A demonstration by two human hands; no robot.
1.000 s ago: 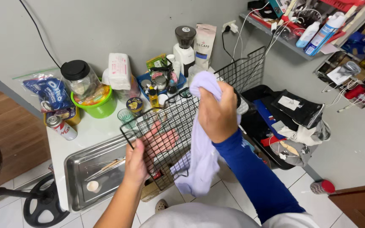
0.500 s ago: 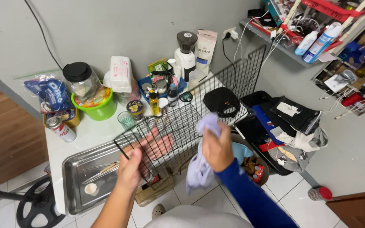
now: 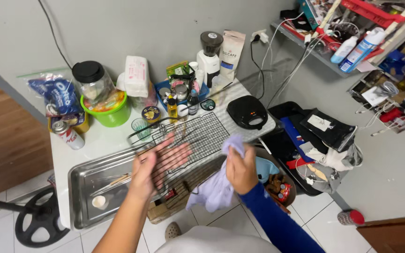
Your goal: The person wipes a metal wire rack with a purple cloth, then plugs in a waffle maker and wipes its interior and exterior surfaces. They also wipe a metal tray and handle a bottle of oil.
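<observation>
While the left hand [image 3: 158,164] lies flat, fingers spread, on the rack [image 3: 191,138], the right hand [image 3: 241,169] grips a cloth [image 3: 214,189] at its edge, wiping apparently unfinished.

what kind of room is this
Probably a small, makeshift home kitchen corner. A white counter holds a steel tray, a coffee grinder and jars of food. The left hand lies on a black wire rack; the right hand grips a pale cloth.
</observation>
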